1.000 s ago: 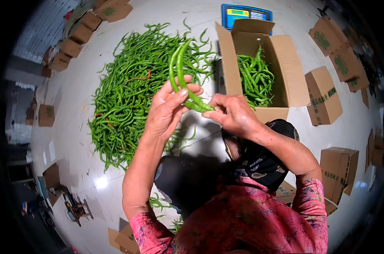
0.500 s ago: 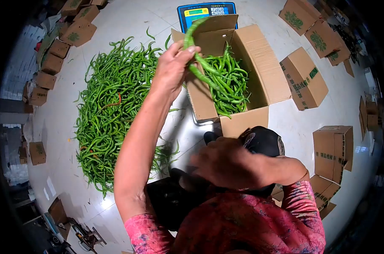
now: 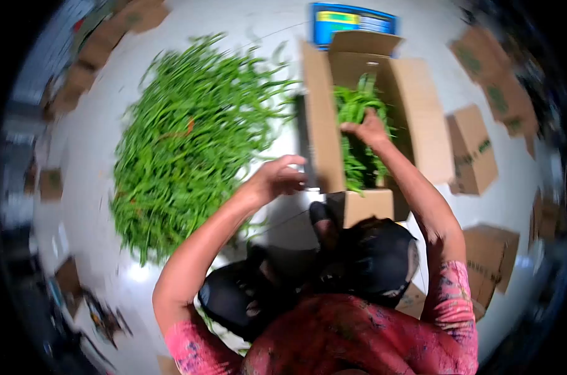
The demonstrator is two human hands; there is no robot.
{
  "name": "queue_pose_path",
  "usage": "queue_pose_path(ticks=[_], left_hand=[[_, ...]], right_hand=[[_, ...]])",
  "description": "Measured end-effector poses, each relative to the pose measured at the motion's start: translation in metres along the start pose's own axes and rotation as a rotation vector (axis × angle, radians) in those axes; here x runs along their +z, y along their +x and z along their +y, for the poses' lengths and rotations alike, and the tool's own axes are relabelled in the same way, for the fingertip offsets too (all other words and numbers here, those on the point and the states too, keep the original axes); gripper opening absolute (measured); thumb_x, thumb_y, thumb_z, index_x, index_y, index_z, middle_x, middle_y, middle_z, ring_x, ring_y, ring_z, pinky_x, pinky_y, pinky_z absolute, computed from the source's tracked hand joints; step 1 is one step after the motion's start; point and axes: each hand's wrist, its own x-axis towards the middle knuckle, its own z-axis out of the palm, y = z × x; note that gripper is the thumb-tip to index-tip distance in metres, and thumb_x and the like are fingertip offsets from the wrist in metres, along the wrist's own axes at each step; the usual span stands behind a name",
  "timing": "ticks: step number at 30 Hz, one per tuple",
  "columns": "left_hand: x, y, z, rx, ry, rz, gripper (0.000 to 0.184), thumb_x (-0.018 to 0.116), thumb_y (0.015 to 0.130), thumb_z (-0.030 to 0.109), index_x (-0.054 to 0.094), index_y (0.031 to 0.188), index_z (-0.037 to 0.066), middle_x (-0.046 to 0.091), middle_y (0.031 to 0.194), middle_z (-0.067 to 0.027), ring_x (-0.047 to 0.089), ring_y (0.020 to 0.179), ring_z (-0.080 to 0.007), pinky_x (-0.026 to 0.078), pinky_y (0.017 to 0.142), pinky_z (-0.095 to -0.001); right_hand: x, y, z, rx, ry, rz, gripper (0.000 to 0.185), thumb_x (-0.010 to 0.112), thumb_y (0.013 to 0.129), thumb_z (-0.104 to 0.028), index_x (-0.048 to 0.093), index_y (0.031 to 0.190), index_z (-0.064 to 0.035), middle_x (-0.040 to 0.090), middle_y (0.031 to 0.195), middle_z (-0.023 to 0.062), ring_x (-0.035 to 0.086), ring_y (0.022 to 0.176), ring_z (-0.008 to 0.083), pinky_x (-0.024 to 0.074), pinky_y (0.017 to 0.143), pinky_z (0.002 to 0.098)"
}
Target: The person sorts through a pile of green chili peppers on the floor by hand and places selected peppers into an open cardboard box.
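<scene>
Long green chili peppers (image 3: 355,165) lie inside an open cardboard box (image 3: 324,119). My right hand (image 3: 369,129) reaches into the box, thumb and fingers around a bunch of these peppers; blur hides how many. Outside the box's left wall is my left hand (image 3: 277,179), its fingers bent and apart with nothing between them. To its left a large pile of green peppers (image 3: 183,144) spreads over the floor, with a reddish pepper (image 3: 189,128) among them.
A blue scale display (image 3: 352,22) stands behind the box. More cardboard boxes line the right, such as one carton (image 3: 474,150), and the far left (image 3: 80,81). My knees (image 3: 377,259) are close to the box's near flap (image 3: 368,209).
My left hand has let go of its peppers and moved back out of the box area. My right hand has gone from my lap into the box. The view has shifted.
</scene>
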Motion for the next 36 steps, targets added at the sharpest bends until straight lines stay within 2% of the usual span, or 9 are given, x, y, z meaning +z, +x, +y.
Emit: queue_pose_path(ticks=[1,3,7,11,17,22,28,32,36], left_hand=[[-0.013,-0.006,-0.013,-0.012,-0.207,-0.102,0.045,0.064,0.089,0.024,0.05,0.128,0.007,0.065,0.103,-0.0104,0.063,0.086,-0.0173,0.049,0.084,-0.0295],[-0.029,-0.027,-0.037,0.095,0.172,0.08,0.042,0.064,0.088,0.018,0.051,0.127,0.007,0.066,0.101,-0.01,0.063,0.089,-0.0173,0.05,0.083,-0.03],[-0.095,-0.072,-0.096,0.041,0.507,0.445,0.039,0.062,0.087,0.015,0.055,0.123,0.002,0.066,0.103,-0.0085,0.062,0.088,-0.0157,0.05,0.08,-0.028],[-0.168,-0.128,-0.179,0.12,0.69,0.928,0.033,0.065,0.082,0.018,0.062,0.113,0.006,0.069,0.092,-0.0129,0.065,0.079,-0.0213,0.051,0.077,-0.0322],[-0.22,-0.213,-0.164,0.337,1.295,1.481,0.045,0.065,0.07,-0.001,0.056,0.114,-0.001,0.06,0.105,-0.0225,0.056,0.098,-0.0396,0.045,0.087,-0.0441],[-0.255,-0.226,-0.114,0.306,1.658,1.4,0.071,0.062,0.069,-0.005,0.038,0.136,0.003,0.046,0.128,-0.0189,0.044,0.117,-0.0377,0.039,0.096,-0.0447],[-0.325,-0.211,-0.086,-0.045,2.012,1.403,0.068,0.054,0.082,0.005,0.027,0.144,0.011,0.038,0.141,-0.0121,0.036,0.131,-0.0309,0.034,0.099,-0.0429],[-0.337,-0.196,-0.087,-0.053,2.023,1.362,0.035,0.053,0.08,0.008,0.049,0.115,0.006,0.053,0.102,-0.0106,0.049,0.099,-0.0261,0.037,0.087,-0.0394],[-0.324,-0.197,-0.105,0.096,2.043,1.229,0.011,0.054,0.077,0.008,0.05,0.088,0.01,0.054,0.086,-0.0087,0.052,0.084,-0.0246,0.039,0.074,-0.0388]], right_hand=[[0.025,0.012,0.002,-0.109,-0.049,0.218,0.088,0.08,0.067,-0.039,0.038,0.131,0.0035,0.055,0.123,0.0255,0.054,0.114,0.0375,0.0429,0.098,0.0405],[0.041,0.04,0.007,-0.432,0.273,0.154,0.09,0.078,0.07,-0.038,0.032,0.137,0.0003,0.057,0.122,0.0251,0.056,0.112,0.0368,0.0458,0.094,0.0402],[0.008,0.05,0.016,-0.037,-0.113,-0.046,0.091,0.078,0.071,-0.038,0.031,0.138,0.0008,0.06,0.119,0.023,0.059,0.107,0.0356,0.0479,0.09,0.0401],[-0.021,0.043,0.02,-0.148,0.624,-0.305,0.064,0.072,0.077,-0.023,0.044,0.13,0.0004,0.063,0.106,0.0102,0.061,0.094,0.0217,0.0479,0.084,0.033],[-0.056,0.009,0.002,0.104,0.586,-0.395,0.051,0.071,0.082,-0.025,0.052,0.124,-0.0021,0.063,0.104,0.0038,0.059,0.092,0.0139,0.0473,0.079,0.0288],[-0.054,0.068,0.1,-0.146,0.149,-0.015,0.07,0.067,0.086,-0.033,0.036,0.142,-0.0042,0.041,0.141,0.0212,0.042,0.129,0.0295,0.035,0.106,0.0359],[-0.065,-0.129,-0.142,-0.237,0.298,-0.155,0.053,0.061,0.09,-0.029,0.047,0.135,-0.0025,0.05,0.134,0.0154,0.047,0.124,0.0237,0.0364,0.103,0.0364],[-0.066,-0.202,-0.198,-0.433,0.158,-0.428,0.023,0.063,0.086,-0.016,0.064,0.101,0.0014,0.06,0.088,0.0088,0.058,0.082,0.0196,0.0483,0.076,0.0324],[-0.061,-0.234,-0.209,-0.633,0.028,-0.741,0.028,0.072,0.077,-0.01,0.065,0.103,-0.0008,0.066,0.092,0.0156,0.064,0.082,0.0291,0.0517,0.073,0.0352]])
